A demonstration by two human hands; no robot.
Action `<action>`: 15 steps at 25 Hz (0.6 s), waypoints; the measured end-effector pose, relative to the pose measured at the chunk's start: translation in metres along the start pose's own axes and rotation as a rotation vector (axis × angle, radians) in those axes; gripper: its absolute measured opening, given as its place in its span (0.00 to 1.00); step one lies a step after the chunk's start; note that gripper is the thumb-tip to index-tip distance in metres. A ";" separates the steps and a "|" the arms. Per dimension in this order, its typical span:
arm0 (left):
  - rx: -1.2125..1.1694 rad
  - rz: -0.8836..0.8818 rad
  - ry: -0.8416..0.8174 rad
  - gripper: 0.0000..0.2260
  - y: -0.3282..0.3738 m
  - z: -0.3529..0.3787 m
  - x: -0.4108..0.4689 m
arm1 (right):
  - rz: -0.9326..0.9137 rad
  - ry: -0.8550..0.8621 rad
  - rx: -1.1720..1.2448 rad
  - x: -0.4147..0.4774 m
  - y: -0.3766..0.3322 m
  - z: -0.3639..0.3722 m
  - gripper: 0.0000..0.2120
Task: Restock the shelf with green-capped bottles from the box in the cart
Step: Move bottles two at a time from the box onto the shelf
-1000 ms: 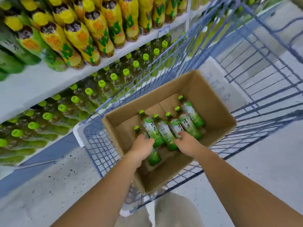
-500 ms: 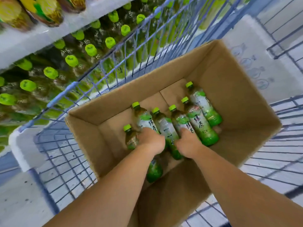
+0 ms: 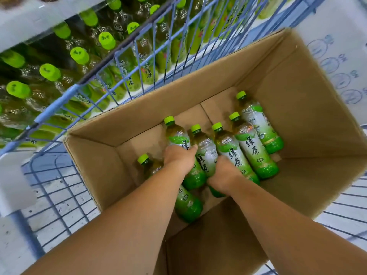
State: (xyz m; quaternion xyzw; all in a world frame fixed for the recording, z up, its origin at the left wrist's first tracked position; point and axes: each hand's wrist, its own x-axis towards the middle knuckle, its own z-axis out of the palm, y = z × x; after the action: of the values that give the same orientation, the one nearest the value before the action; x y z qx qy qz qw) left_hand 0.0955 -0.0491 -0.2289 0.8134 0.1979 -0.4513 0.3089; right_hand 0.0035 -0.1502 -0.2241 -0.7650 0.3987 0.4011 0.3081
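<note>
While both arms reach down into the box (image 3: pixel 297 100), each hand holds a bottle. The left hand (image 3: pixel 179 157) is wrapped round the left bottle (image 3: pixel 176 135), which lies nearest the box's left wall in the row. The right hand (image 3: pixel 224 173) is curled round the middle bottle (image 3: pixel 206 157) just beside it, and its fingers are hidden under the hand. Both hands are on the same two bottles as half a second ago, and neither bottle has come up off the box floor.

Six green-capped bottles (image 3: pixel 250 147) lie on their sides on the box floor, the same six as before. Five lie side by side with their caps toward the box's far wall. The low bottle (image 3: pixel 188 205) lies apart, closer to the box's near wall and partly under the left arm.

Round the box stands the blue wire cart (image 3: pixel 127 62). Past the box's far left side, seen through the wires, the shelf (image 3: pixel 25 26) holds the shelf bottles (image 3: pixel 79 55), standing in rows with green caps. A second ago the box looked far off, with yellow bottles showing higher up. Now the view looks down close over the box.
</note>
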 end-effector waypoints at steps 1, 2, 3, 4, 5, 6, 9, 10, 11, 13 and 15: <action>-0.005 -0.005 -0.009 0.29 0.000 0.000 0.001 | 0.003 0.000 0.017 0.002 0.001 0.000 0.25; -0.012 -0.006 -0.023 0.27 0.001 -0.002 0.002 | 0.003 -0.010 0.034 0.004 0.002 -0.002 0.22; -0.017 0.001 -0.039 0.22 0.000 -0.003 0.003 | -0.002 -0.023 0.047 0.005 0.004 -0.004 0.19; -0.026 0.006 -0.047 0.17 -0.001 -0.004 0.003 | -0.009 -0.037 0.056 0.007 0.006 -0.005 0.17; -0.035 0.012 -0.044 0.13 -0.001 -0.005 0.002 | -0.019 -0.046 0.060 0.008 0.008 -0.008 0.16; -0.045 0.017 -0.038 0.12 -0.002 -0.006 0.001 | -0.030 -0.047 0.060 0.010 0.009 -0.009 0.17; -0.105 0.026 -0.025 0.09 -0.003 -0.012 -0.003 | -0.080 -0.005 0.088 0.014 0.007 -0.010 0.18; -0.119 0.026 -0.026 0.10 -0.004 -0.013 -0.006 | -0.074 -0.017 0.122 0.015 0.007 -0.009 0.17; -0.125 0.028 -0.029 0.12 -0.005 -0.016 -0.008 | -0.053 -0.043 0.175 0.016 0.008 -0.009 0.18; -0.133 0.040 -0.041 0.13 -0.006 -0.020 -0.014 | 0.003 -0.112 0.356 0.014 0.010 -0.014 0.24; -0.148 0.067 -0.042 0.09 -0.006 -0.025 -0.024 | 0.045 -0.188 0.541 0.003 0.013 -0.018 0.27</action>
State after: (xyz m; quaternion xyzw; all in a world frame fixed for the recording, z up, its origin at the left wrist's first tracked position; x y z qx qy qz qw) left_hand 0.0943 -0.0289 -0.2002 0.7848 0.1966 -0.4420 0.3873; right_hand -0.0002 -0.1722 -0.2193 -0.6055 0.4776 0.3562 0.5276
